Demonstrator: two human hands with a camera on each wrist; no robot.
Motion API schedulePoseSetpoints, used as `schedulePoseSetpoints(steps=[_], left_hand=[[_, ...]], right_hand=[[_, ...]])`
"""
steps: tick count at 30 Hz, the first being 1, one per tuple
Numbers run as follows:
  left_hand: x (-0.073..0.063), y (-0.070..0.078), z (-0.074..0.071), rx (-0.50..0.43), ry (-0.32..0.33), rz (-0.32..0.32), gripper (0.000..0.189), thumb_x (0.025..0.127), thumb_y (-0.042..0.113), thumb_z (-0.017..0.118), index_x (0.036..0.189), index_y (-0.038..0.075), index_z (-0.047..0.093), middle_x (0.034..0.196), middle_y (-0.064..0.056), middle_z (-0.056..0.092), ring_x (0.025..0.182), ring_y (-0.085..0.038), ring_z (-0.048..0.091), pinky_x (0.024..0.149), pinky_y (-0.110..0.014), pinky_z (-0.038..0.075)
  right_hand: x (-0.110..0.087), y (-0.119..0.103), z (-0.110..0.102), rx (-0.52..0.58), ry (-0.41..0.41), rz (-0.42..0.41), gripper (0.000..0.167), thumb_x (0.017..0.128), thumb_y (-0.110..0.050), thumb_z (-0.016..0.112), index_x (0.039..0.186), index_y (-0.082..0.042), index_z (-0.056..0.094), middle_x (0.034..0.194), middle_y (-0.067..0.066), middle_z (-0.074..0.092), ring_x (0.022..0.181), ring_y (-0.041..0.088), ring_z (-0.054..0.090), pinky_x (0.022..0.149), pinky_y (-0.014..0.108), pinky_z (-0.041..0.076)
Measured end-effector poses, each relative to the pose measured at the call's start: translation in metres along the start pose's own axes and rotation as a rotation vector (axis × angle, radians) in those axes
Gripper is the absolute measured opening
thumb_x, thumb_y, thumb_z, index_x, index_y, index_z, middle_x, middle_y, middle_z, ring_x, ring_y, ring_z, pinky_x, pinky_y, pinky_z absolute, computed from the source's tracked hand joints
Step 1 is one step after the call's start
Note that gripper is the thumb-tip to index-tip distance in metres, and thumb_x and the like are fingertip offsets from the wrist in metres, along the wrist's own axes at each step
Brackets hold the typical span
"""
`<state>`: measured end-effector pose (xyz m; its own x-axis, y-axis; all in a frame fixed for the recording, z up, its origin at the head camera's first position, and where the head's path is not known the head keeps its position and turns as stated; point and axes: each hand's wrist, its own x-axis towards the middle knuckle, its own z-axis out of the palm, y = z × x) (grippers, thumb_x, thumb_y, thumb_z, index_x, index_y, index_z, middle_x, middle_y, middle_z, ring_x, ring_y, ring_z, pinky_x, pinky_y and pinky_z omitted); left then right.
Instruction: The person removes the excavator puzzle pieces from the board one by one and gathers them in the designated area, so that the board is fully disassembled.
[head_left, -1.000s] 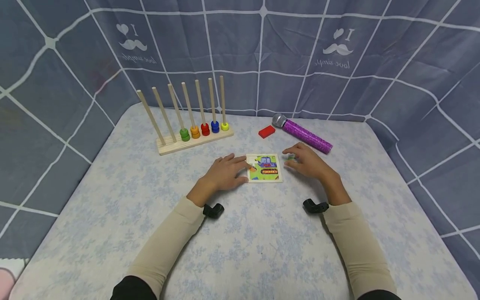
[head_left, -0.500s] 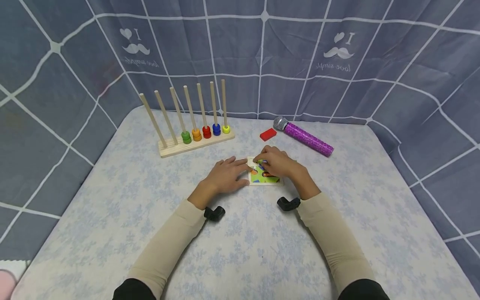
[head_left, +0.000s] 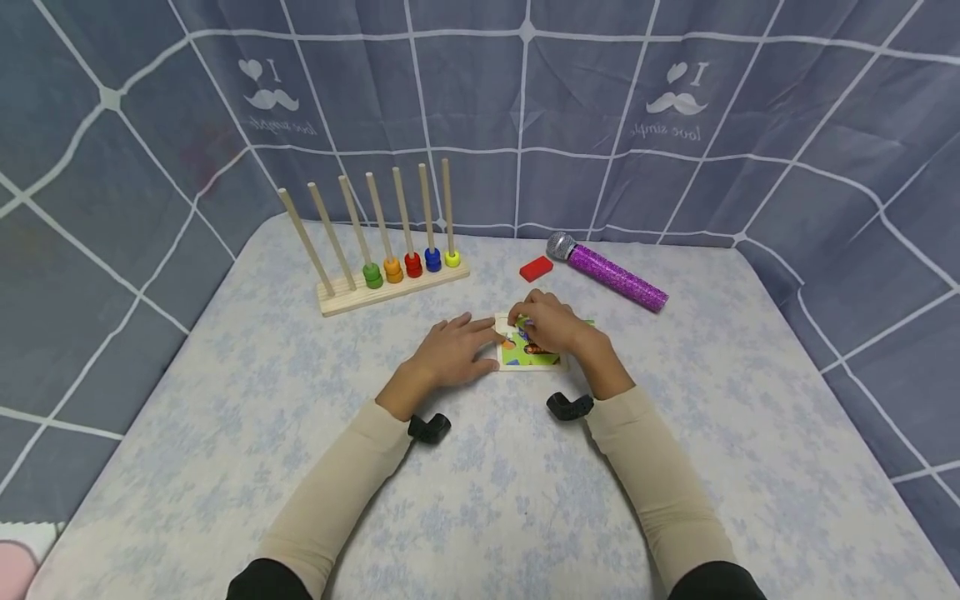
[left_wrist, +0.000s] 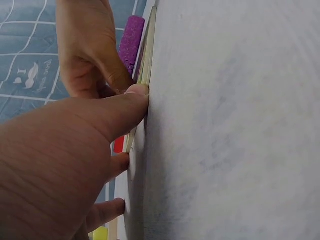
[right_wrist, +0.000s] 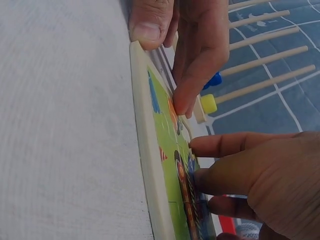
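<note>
A small square jigsaw puzzle in a pale wooden frame lies mid-table, showing part of a vehicle on green. My left hand rests at its left side, fingers fairly straight; in the left wrist view its thumb presses the frame's near edge. Over the puzzle's upper left, my right hand has curled fingers and covers much of the picture. In the right wrist view, its index finger and thumb pinch at a puzzle piece by the far edge. A green sliver shows just behind the right hand.
A wooden peg stand with coloured rings on several of its rods stands at the back left. Behind the puzzle lie a red block and a purple glittery microphone. A grey-blue cloth hangs along the back.
My right hand has moved left from beside the puzzle onto its upper left, and its fingers have closed there. Over the last half second it has barely shifted. The left hand has stayed put.
</note>
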<state>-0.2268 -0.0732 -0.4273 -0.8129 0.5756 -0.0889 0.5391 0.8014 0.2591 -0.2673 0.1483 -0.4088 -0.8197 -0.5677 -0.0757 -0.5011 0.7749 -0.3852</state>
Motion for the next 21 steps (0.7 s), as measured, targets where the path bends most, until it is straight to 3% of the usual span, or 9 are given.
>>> schedulePoseSetpoints(steps=[4,14,21], left_hand=[[0.0004,0.0003,0.0012,0.005,0.012,0.012,0.049,0.101,0.047,0.059,0.146,0.028,0.055,0.161,-0.003,0.036,0.146,-0.042,0.029,0.110,-0.066,0.028],[-0.0012,0.0001,0.0006,0.014,0.000,0.004,0.049,0.101,0.047,0.059,0.146,0.026,0.056,0.161,-0.004,0.036,0.146,-0.041,0.029,0.110,-0.066,0.029],[-0.0009,-0.0017,0.0025,0.014,0.006,0.008,0.050,0.102,0.048,0.058,0.146,0.025,0.055,0.161,-0.004,0.036,0.146,-0.041,0.029,0.110,-0.065,0.029]], right_hand=[[-0.0006,0.0001,0.0008,0.002,0.009,0.014,0.023,0.100,-0.003,0.060,0.118,-0.016,0.069,0.121,0.011,0.052,0.116,0.031,0.048,0.092,0.057,0.040],[-0.0027,0.0034,0.0030,-0.026,0.063,-0.059,0.026,0.098,-0.001,0.062,0.116,-0.018,0.071,0.115,0.008,0.059,0.107,0.030,0.051,0.084,0.053,0.043],[-0.0035,0.0049,-0.0016,-0.018,0.054,-0.048,0.040,0.092,0.009,0.063,0.126,-0.012,0.070,0.122,0.009,0.063,0.116,0.031,0.054,0.096,0.055,0.042]])
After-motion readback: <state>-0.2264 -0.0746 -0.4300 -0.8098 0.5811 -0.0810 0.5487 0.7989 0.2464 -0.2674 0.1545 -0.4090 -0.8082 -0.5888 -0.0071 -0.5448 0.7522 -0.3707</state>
